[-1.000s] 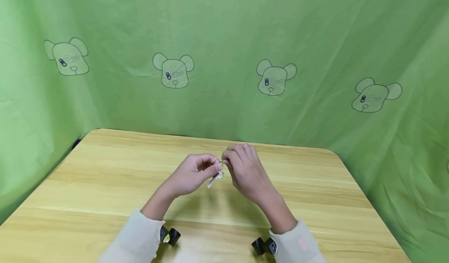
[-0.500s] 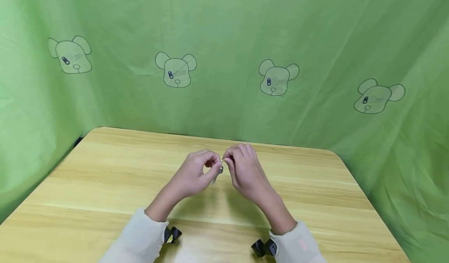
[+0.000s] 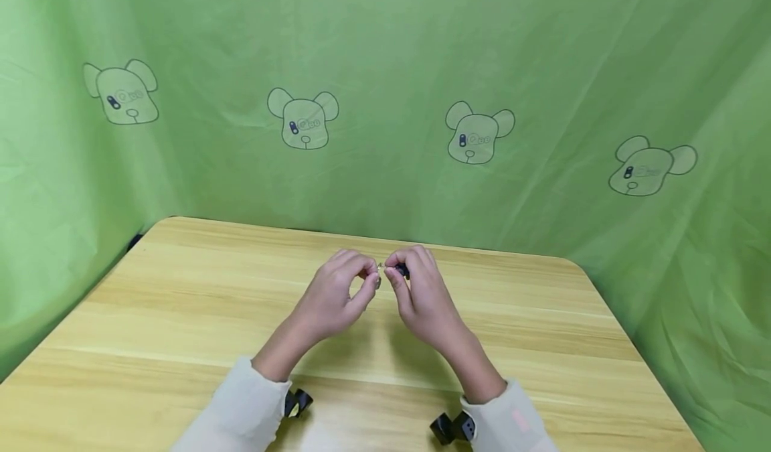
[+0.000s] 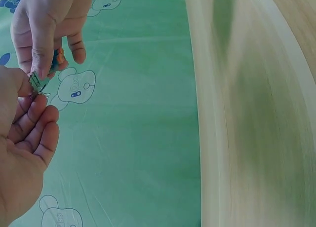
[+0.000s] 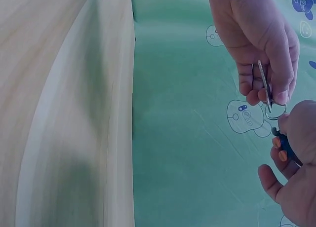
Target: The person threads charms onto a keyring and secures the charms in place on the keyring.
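Note:
Over the middle of the table in the head view, my left hand [image 3: 331, 298] and right hand [image 3: 429, 301] nearly meet at the fingertips. My left thumb and fingers pinch a key ring [image 5: 268, 116] with metal keys [image 5: 264, 80], best seen in the right wrist view. Between my right thumb and fingers is a small dark blue trinket with orange parts [image 5: 289, 147], like a keychain charm. The charm's small hook end lies close to the ring; whether they are linked I cannot tell. In the left wrist view, fingers partly cover both the ring and charm.
Beneath the hands lies a wood-grain table [image 3: 181, 291]. A green curtain [image 3: 385, 50] printed with bear heads hangs behind and at both sides. Black wrist cameras [image 3: 298, 404] sit at the pale sleeves [image 3: 241, 405].
The left hand has risen slightly and turned, so the keys that hung below its fingers are now mostly hidden. The dark charm has come into sight in the right hand.

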The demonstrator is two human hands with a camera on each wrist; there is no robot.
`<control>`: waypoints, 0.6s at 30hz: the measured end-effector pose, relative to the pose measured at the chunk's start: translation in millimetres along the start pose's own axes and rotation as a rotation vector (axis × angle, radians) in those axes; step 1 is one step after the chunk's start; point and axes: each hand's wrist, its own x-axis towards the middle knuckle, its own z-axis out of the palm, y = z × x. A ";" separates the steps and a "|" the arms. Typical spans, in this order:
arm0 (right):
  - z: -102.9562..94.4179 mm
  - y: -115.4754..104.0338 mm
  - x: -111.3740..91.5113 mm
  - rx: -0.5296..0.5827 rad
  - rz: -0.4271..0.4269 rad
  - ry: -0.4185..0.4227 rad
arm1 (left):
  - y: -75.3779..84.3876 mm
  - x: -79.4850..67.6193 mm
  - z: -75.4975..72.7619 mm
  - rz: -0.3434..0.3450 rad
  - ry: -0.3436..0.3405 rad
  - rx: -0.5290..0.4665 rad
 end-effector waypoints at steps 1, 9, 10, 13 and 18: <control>0.0 -0.6 0.0 0.008 0.018 -0.005 | -0.6 0.0 0.2 0.011 0.006 0.006; 0.4 -4.0 -0.7 0.063 0.155 -0.049 | -4.0 0.2 1.3 0.113 0.018 0.110; 0.4 -4.1 -1.0 0.066 0.168 -0.058 | -4.1 0.1 1.5 0.121 0.015 0.122; -0.5 -4.4 -1.1 0.064 0.182 -0.083 | -3.3 0.2 1.3 0.131 0.007 0.146; -0.4 -3.2 -1.3 0.010 0.127 -0.082 | -4.0 -0.6 2.1 0.130 0.005 0.151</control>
